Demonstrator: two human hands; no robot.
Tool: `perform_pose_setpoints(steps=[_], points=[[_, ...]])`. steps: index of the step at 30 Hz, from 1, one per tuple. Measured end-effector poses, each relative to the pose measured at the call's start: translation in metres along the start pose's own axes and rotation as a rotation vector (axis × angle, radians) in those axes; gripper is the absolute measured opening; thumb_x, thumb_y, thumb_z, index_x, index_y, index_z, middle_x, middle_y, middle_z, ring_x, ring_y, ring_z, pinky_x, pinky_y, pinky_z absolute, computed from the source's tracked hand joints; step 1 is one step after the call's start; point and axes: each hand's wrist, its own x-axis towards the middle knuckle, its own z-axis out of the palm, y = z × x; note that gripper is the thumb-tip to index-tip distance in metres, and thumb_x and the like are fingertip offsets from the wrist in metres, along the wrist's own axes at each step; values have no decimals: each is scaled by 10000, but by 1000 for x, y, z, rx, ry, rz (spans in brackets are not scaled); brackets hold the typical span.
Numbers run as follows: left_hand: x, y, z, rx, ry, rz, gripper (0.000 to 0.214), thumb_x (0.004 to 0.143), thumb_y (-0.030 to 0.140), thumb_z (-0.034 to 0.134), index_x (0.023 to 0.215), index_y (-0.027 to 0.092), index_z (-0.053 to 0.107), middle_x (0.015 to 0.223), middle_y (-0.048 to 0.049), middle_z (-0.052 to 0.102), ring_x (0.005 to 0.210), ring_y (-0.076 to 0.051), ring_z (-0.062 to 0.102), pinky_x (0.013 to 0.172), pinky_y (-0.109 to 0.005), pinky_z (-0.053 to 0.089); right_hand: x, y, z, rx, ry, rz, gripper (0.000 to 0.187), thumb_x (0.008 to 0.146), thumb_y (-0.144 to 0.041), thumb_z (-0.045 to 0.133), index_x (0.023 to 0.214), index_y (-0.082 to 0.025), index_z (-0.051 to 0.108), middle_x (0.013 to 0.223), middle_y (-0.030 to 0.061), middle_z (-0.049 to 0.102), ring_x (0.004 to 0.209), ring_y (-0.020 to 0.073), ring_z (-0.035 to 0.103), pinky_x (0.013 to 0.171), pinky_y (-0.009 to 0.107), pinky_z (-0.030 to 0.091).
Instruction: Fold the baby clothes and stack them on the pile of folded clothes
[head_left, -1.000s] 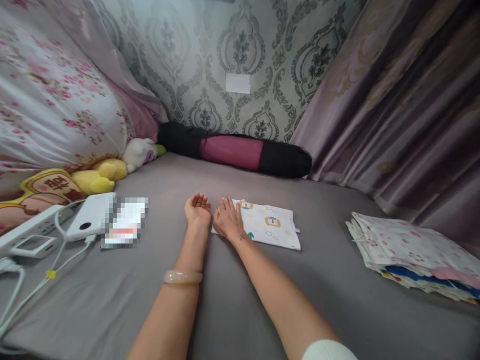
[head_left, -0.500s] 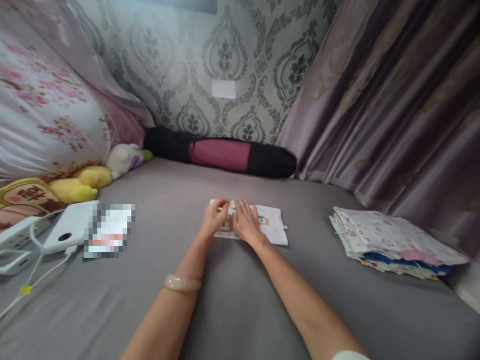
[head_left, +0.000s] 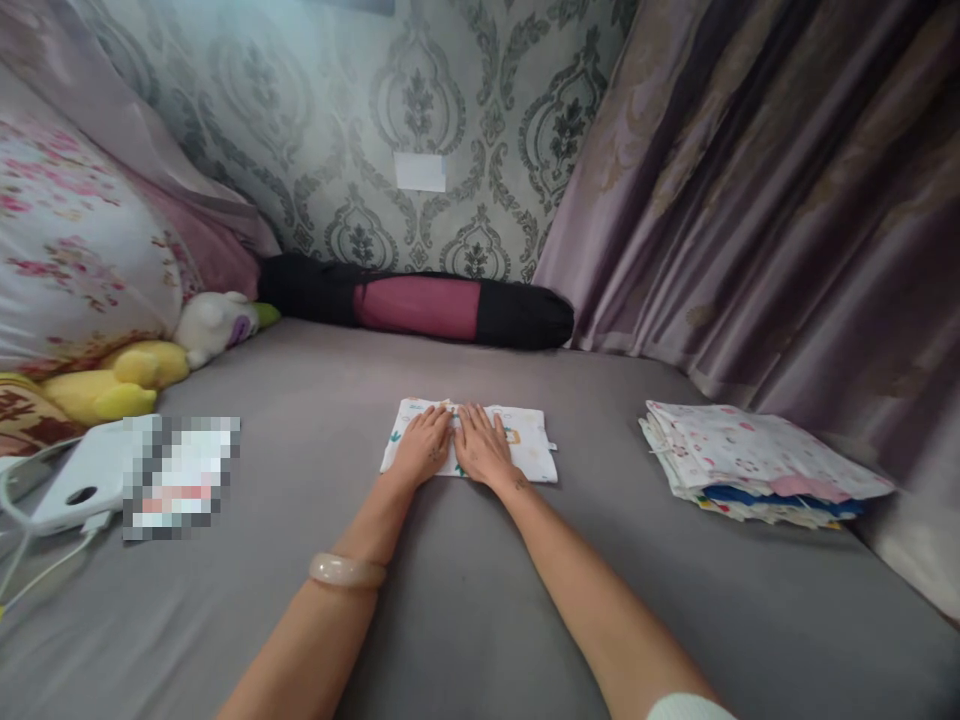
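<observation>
A folded white cloth [head_left: 531, 450] with a coloured print lies flat on the grey bed sheet [head_left: 480, 580]. A small white tag sticks out at its right edge. My left hand [head_left: 424, 445] rests palm down on the cloth's left half, fingers stretched out. Close beside it, my right hand [head_left: 484, 445] presses flat on the middle of the cloth, fingers also extended. The two hands nearly meet at the thumbs and cover part of the print. A pale bangle [head_left: 347, 571] circles my left forearm.
To the right lies a stack of folded cloths [head_left: 765, 455]. On the left are a white power bank [head_left: 90, 480] with a cable, a blurred-out flat item [head_left: 184, 475] and plush toys [head_left: 112, 385]. A long black and maroon bag [head_left: 416, 305] lies along the wall.
My left hand has gone from curled fingers at the cloth's left part to lying flat on it. The cloth's left part now lies spread further left. The view has shifted slightly right.
</observation>
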Motion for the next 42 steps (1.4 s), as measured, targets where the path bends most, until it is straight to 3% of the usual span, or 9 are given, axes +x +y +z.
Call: perform_pose_setpoints(steps=[7, 16, 22, 28, 32, 36, 42], points=[[-3, 9, -2, 75, 73, 4, 319, 861, 310, 503, 1161, 243, 585, 1345, -136, 551, 1329, -310, 400, 1134, -498, 167, -10, 20, -13, -44, 67, 104, 522, 970, -317, 302, 1449, -118, 361, 1530, 136, 288, 1422, 248, 197, 1145, 476, 51], [-6, 5, 2, 132, -13, -15, 395, 871, 415, 500, 1235, 276, 567, 1414, -108, 492, 1363, -330, 343, 1131, -520, 133, -16, 25, -10, -59, 44, 114, 506, 970, -339, 313, 1442, -170, 381, 1532, 107, 294, 1424, 239, 183, 1136, 472, 86], [-5, 9, -2, 93, -8, -13, 361, 854, 366, 533, 1196, 262, 584, 1400, -119, 505, 1351, -330, 365, 1133, -523, 139, -15, 29, -12, -37, 49, 108, 509, 976, -343, 290, 1443, -161, 375, 1527, 110, 305, 1418, 235, 202, 1135, 462, 105], [-4, 16, -10, -37, 119, -42, 306, 805, 351, 594, 1092, 250, 624, 1301, -123, 589, 1317, -307, 415, 1157, -480, 115, -17, 52, -16, -91, 119, 201, 535, 973, -322, 271, 1444, -81, 353, 1528, 145, 287, 1419, 249, 195, 1142, 463, 79], [-5, 9, -6, 51, 148, -57, 313, 814, 348, 572, 1104, 237, 614, 1329, -132, 564, 1346, -322, 373, 1156, -502, 90, -19, 61, -12, -105, 69, 267, 574, 982, -372, 239, 1454, -58, 330, 1529, 163, 275, 1420, 266, 189, 1133, 459, 119], [-6, 2, 0, 190, 96, -75, 355, 853, 343, 501, 1163, 194, 586, 1368, -175, 519, 1352, -347, 361, 1136, -536, 119, -18, 60, -8, -106, 57, 277, 592, 984, -394, 231, 1459, -52, 318, 1526, 169, 280, 1418, 281, 194, 1128, 449, 135], [-4, 1, -3, 130, 115, -75, 314, 846, 356, 523, 1114, 212, 601, 1345, -171, 539, 1342, -342, 381, 1136, -538, 121, -18, 62, -13, -86, 42, 319, 589, 985, -399, 233, 1455, -56, 332, 1528, 168, 274, 1416, 279, 204, 1125, 439, 146]])
